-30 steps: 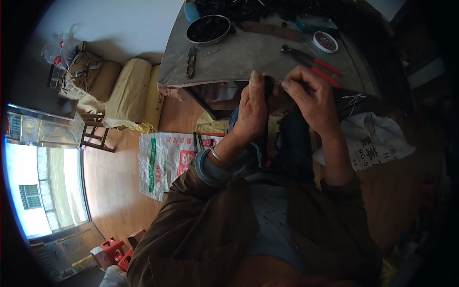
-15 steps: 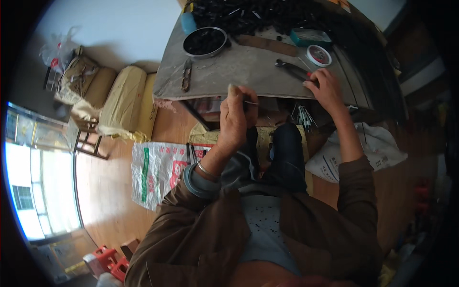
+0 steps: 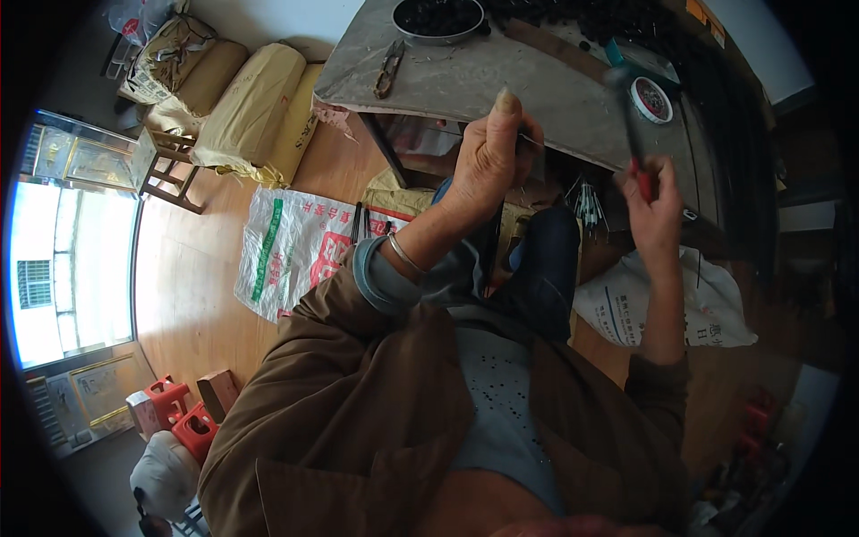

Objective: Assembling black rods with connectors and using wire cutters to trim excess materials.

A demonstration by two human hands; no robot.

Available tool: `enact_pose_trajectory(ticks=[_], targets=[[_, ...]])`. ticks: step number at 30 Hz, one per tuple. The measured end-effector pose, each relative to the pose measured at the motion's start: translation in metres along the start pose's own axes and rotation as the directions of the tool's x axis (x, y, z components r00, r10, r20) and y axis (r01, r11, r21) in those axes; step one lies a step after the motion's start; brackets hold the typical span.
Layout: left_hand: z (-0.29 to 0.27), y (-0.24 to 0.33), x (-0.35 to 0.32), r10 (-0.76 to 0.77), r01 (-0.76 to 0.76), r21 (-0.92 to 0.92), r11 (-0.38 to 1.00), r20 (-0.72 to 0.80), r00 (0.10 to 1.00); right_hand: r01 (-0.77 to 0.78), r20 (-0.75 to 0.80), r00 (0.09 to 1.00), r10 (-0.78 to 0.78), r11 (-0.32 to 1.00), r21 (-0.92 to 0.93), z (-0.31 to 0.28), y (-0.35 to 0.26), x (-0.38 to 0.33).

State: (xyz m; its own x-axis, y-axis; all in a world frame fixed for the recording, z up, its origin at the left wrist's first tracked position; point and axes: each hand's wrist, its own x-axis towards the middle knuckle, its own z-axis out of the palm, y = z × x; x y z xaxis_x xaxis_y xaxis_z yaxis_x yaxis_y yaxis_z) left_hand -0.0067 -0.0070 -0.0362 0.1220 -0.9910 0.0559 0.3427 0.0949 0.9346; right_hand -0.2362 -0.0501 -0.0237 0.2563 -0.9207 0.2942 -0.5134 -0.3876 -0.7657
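Observation:
My left hand (image 3: 490,157) is raised in front of the table's near edge, thumb up and fingers curled. A small thin piece seems to show at its fingers, but I cannot make out what it is. To the right, my right hand (image 3: 655,208) is closed around the red grip of a hammer (image 3: 643,182). Its dark shaft points up over the table, and its head is blurred by motion. Beyond the hammer sits a round white tub (image 3: 651,100). On the table's left part lies a pair of pliers or snips (image 3: 388,72).
Across the worn grey table (image 3: 483,76) are a bowl of black pieces (image 3: 438,20), a flat brown strip (image 3: 559,45), a teal box (image 3: 642,61) and a heap of black parts. White sacks (image 3: 662,300) lie on the floor. Wrapped rolls (image 3: 250,98) and red stools (image 3: 183,416) stand at left.
My right hand has lifted the hammer from the table and swung it upright. My left hand stays closed. The view has shifted, so the table sits higher in the picture.

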Motion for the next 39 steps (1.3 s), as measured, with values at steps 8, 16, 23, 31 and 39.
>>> enact_pose_trajectory(ticks=[8, 16, 23, 31, 39], targets=[[0.008, -0.002, -0.003, 0.013, -0.011, 0.018, 1.0, -0.07, 0.997, 0.449, 0.093, 0.876, -0.473, 0.73, -0.514, -0.018, -0.044, -0.014], [0.008, 0.0, -0.005, 0.037, -0.034, 0.04, 0.999, -0.066, 0.997, 0.463, 0.148, 0.853, -0.5, 0.596, -0.656, -0.024, -0.065, -0.016], [0.002, -0.001, -0.005, 0.05, -0.051, -0.012, 0.999, -0.055, 0.997, 0.503, 0.188, 0.837, -0.514, 0.587, -0.634, -0.02, -0.058, -0.017], [-0.001, -0.006, 0.002, 0.133, -0.122, 0.122, 0.985, -0.086, 0.987, -0.167, 0.388, 0.918, 0.084, 0.968, 0.187, 0.024, -0.031, -0.062], [-0.002, -0.013, -0.006, 0.063, -0.057, 0.122, 0.991, -0.044, 0.997, -0.048, 0.58, 0.791, 0.194, 0.965, -0.258, 0.017, -0.032, -0.042]])
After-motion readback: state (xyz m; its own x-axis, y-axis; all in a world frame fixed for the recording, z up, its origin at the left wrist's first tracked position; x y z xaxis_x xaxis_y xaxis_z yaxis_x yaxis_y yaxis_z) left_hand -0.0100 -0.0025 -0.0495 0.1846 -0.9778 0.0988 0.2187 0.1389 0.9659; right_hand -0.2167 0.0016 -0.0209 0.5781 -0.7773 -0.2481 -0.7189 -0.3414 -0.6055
